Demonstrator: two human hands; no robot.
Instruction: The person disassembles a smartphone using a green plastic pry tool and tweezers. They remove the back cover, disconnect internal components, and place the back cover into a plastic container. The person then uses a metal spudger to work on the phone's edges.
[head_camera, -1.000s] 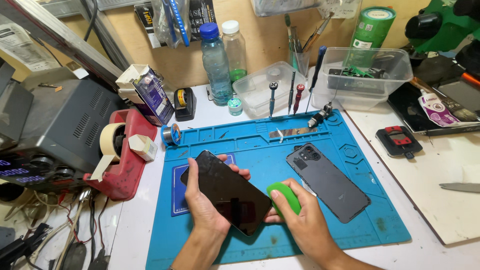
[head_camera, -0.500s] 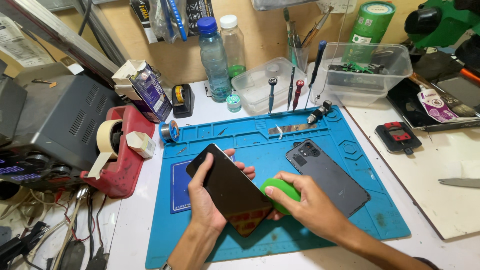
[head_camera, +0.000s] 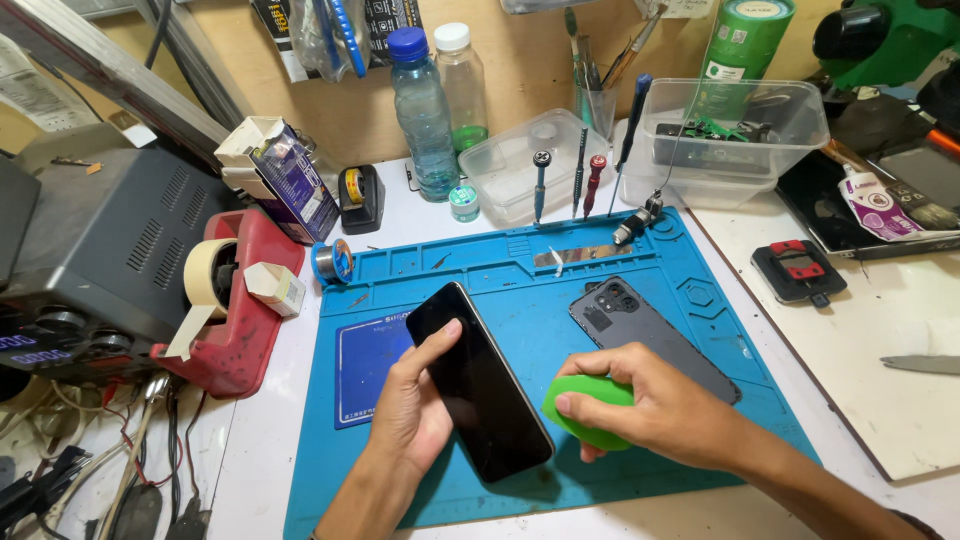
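My left hand (head_camera: 415, 405) holds a black phone (head_camera: 480, 385), screen up, over the blue work mat (head_camera: 500, 270); my thumb lies across its upper left edge. My right hand (head_camera: 655, 405) grips a green rounded suction tool (head_camera: 585, 410) right beside the phone's lower right edge, touching or nearly touching it. A grey phone back cover (head_camera: 650, 335) with its camera cut-outs lies flat on the mat just behind my right hand.
A red tape dispenser (head_camera: 235, 320) and a dark bench unit (head_camera: 90, 260) sit at left. Two bottles (head_camera: 425, 100), clear plastic tubs (head_camera: 735, 130), screwdrivers (head_camera: 585, 180) and a solder reel (head_camera: 330, 262) line the back. A white board (head_camera: 880, 340) lies at right.
The view shifted slightly and both hands sit a little lower on the mat. The green tool has moved closer against the phone's lower right edge. The grey cover has stayed in place.
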